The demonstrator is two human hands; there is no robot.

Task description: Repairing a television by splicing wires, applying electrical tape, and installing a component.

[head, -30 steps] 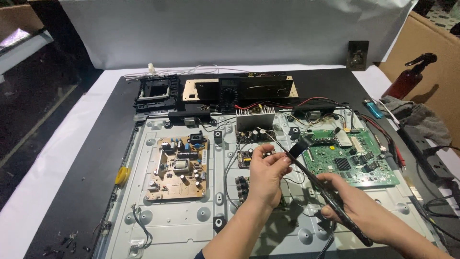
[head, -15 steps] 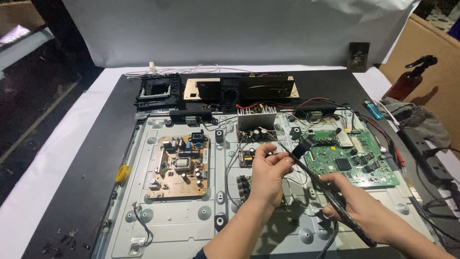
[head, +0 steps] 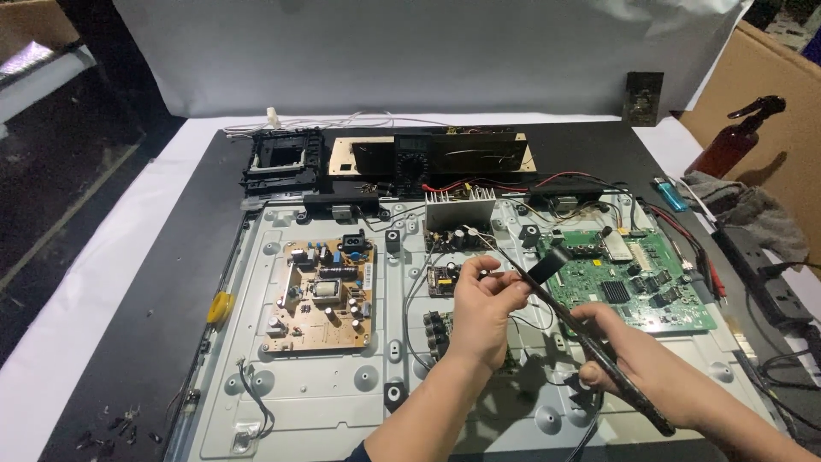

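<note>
My left hand pinches the upper end of a long, dark flat cable over the middle of an opened flat-screen chassis. My right hand grips the same cable lower down, and its far end sticks out past my wrist toward the near right. A black tape tab sits on the cable just right of my left fingers. The green main board lies right behind the cable. A tan power board is to the left, apart from both hands.
A finned heat-sink board, a multimeter and a black plastic frame lie along the far edge. At the right are a brown spray bottle, a blue lighter, a grey cloth, a black power strip and red leads. A yellow-handled tool lies left.
Both hands keep hold of the flat cable in nearly the same place. The taped upper part has shifted slightly to the right.
</note>
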